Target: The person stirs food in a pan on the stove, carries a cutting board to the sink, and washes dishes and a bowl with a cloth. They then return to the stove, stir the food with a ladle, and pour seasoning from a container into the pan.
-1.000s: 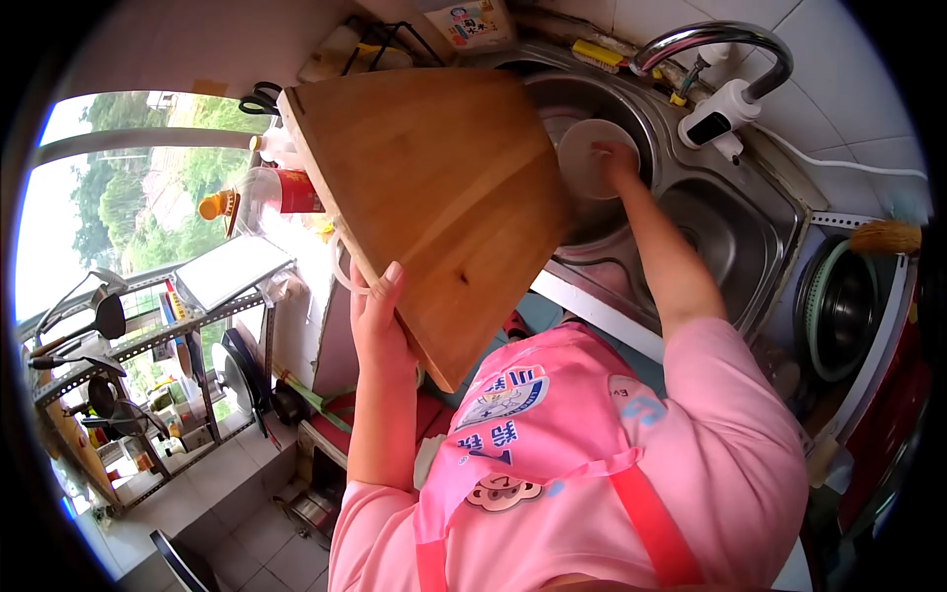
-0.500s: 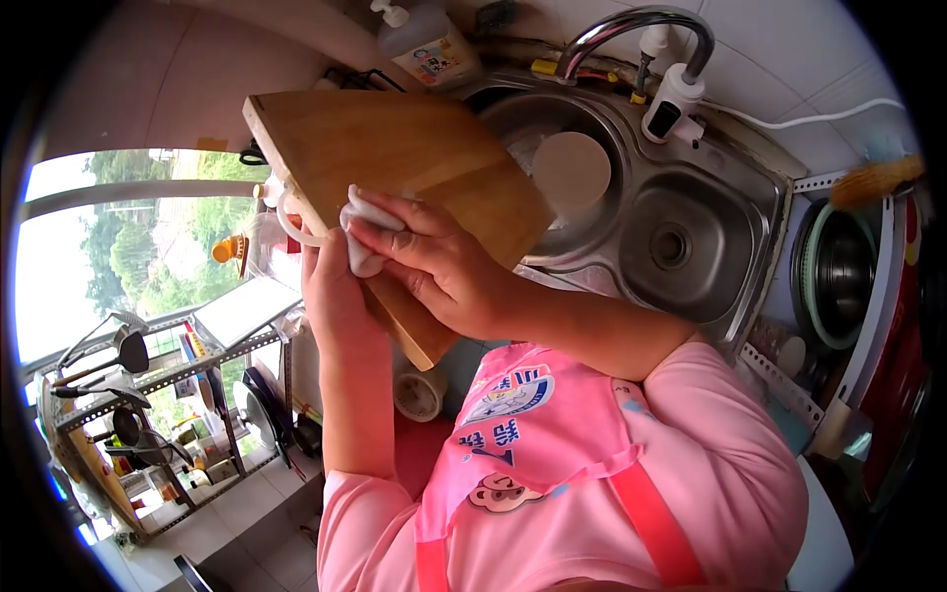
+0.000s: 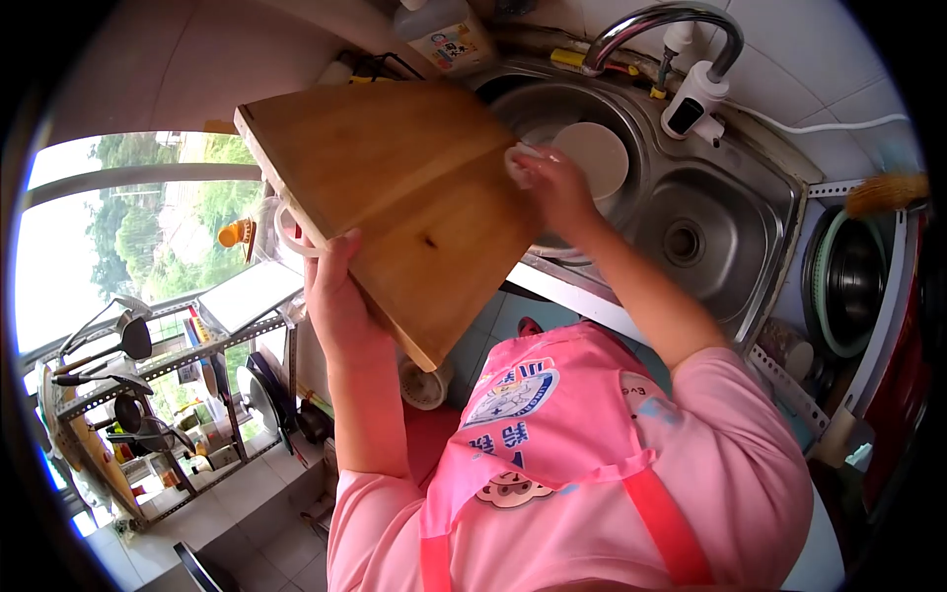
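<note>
A wooden cutting board is tilted in front of me, beside the sink. My left hand grips its left edge, thumb on the face and the other fingers behind, close to a white ring handle. At the board's opposite edge, near the sink, my right hand presses a white cloth or sponge against the wood. The fingers of that hand are closed and partly blurred. A dark spot shows on the board's lower face.
Behind the board is a steel double sink with a pale round dish in its left basin. A chrome faucet arches over it. A detergent bottle stands at the back. Utensils and pans fill a metal rack by the window.
My right hand has slid with the white cloth or sponge from the board's left edge to its far right edge. My left hand keeps its hold.
</note>
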Tool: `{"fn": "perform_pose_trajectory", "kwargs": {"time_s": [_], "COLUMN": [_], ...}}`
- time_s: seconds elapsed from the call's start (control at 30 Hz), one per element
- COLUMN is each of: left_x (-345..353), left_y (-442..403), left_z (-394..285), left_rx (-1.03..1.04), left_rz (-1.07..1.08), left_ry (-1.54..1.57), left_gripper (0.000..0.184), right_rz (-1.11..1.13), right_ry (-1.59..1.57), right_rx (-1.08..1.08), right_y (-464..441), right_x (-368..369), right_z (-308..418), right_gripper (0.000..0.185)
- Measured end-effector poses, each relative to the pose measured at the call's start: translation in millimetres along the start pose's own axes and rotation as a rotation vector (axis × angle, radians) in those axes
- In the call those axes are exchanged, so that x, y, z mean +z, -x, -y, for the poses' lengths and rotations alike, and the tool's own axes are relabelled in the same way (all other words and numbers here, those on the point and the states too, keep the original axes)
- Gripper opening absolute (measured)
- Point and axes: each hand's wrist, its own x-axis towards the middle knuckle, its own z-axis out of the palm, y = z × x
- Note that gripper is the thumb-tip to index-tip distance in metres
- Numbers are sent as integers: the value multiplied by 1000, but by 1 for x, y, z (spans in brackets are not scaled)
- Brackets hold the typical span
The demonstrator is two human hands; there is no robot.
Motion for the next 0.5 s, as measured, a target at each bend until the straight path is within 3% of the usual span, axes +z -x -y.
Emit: {"fn": "perform_pose_trajectory", "kwargs": {"time_s": [0.07, 0.17, 0.23, 0.33, 0.37, 0.43, 0.5], "left_x": [4, -1, 1, 0, 3, 16, 11], "left_y": [-1, -9, -8, -5, 0, 13, 19], "left_z": [1, 6, 3, 5, 5, 1, -3], "left_rx": [26, 6, -37, -59, -62, 19, 38], "left_rz": [-10, -42, -12, 37, 35, -4, 8], "left_ry": [-7, -16, -3, 73, 73, 55, 55], "left_gripper": [48, 38, 25, 47, 47, 53, 55], "right_rz": [53, 222, 248, 263, 343, 323, 227], "right_ry": [-334, -229, -261, -196, -515, -694, -265], "right_rx": [-70, -346, -460, -491, -185, -35, -240], "right_y": [2, 16, 21, 12, 12, 1, -15], "right_x": [15, 14, 28, 34, 36, 36, 34], "right_z": [59, 156, 172, 143, 127, 88, 16], "right_gripper": [35, 42, 46, 46, 41, 30, 24]}}
